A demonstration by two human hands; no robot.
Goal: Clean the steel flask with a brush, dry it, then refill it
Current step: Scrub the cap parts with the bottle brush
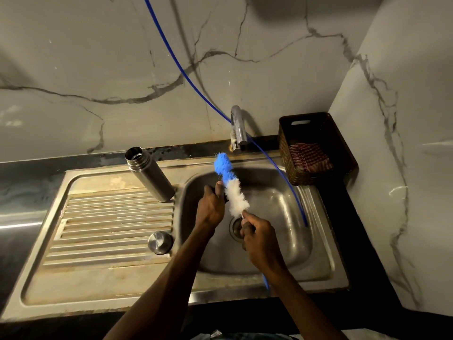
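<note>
With the right hand (255, 231) gripping the brush (230, 185) over the sink (318, 241) and the left hand (212, 204) holding something dark by its bristles, soap them well before reaching for the open flask (149, 175) standing on the drainboard (110, 217).

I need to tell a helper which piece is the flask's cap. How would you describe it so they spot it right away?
Start at the steel sink and look to the ribbed draining board on its left. The cap is the small round steel disc lying at the board's near right edge, beside the basin; unlike the tall open flask standing farther back, it is low and flat.
</note>
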